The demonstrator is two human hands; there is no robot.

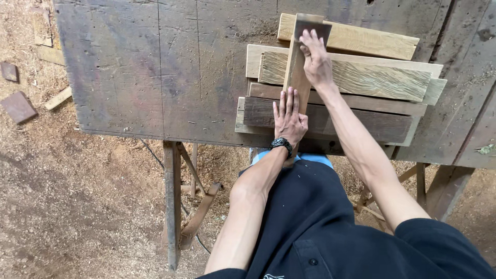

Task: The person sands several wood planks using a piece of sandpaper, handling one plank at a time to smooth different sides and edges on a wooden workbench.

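A narrow wooden slat (296, 67) lies lengthwise across a stack of short planks (372, 82) on a worn wooden workbench (155, 67). My right hand (315, 59) presses on the slat's far end, fingers curled over its edge. My left hand (289, 119), with a black watch on the wrist, lies flat with fingers together on the slat's near end and the dark plank (356, 124) under it. The stack holds light and dark boards, laid crosswise to the slat.
The bench stands on wooden trestle legs (172, 201) over a sawdust-covered floor (77, 206). Wood offcuts (18, 106) and a small strip (58, 98) lie on the ground at left. A cable runs under the bench.
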